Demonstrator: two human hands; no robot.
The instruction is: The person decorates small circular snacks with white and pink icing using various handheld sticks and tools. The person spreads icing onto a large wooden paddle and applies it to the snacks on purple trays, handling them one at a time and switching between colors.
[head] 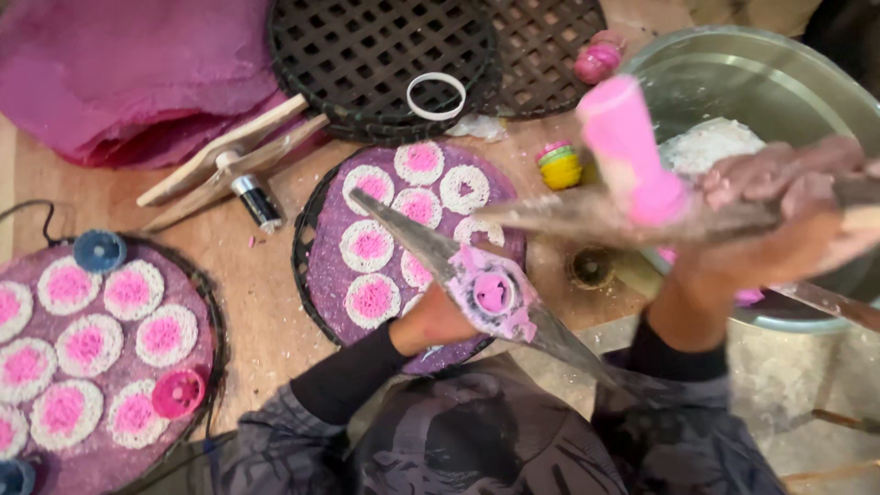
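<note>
Right hand (pixel 779 197) closed around a pink cylinder mould (pixel 628 147) and a flat blade, above the metal basin (pixel 779 73). Left hand (pixel 440 316) mostly hidden under a paste-smeared blade with pink ring (pixel 493 293); grip impossible to tell. Just beyond, on the desk (pixel 247 275), purple-lined tray (pixel 321 266) partly filled with white-and-pink rounds (pixel 368 246) (near edge hidden). Left tray (pixel 110 458) seemingly full. Probably midway.

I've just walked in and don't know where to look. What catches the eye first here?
The round mats dotted with white rings with pink centres, one in the middle and one at lower left. Above the middle mat, the left hand holds a long pointed leaf carrying a small pink mould. At right, the right hand grips a pink cylinder in front of a big metal basin.
</note>
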